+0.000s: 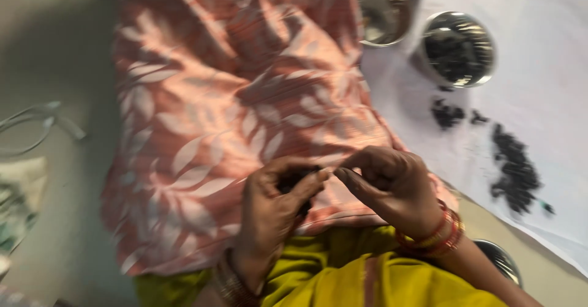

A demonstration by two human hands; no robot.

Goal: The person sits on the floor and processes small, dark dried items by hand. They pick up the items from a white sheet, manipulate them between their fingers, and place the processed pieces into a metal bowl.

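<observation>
I see my left hand (pixel 269 212) cupped over my lap, fingers curled around some small dark bits (pixel 294 181) in the palm. My right hand (pixel 389 184) meets it, thumb and forefinger pressed together at the tips; whether they pinch a bit I cannot tell. Both rest over pink leaf-print cloth (pixel 214 117). More dark bits lie on the white sheet (pixel 545 68) beside a steel bowl (pixel 456 48)

Soft, even daylight with faint shadows, glare on the steel bowls (pixel 456 48), and motion blur smearing the whole frame, worst at the left edge.
</observation>
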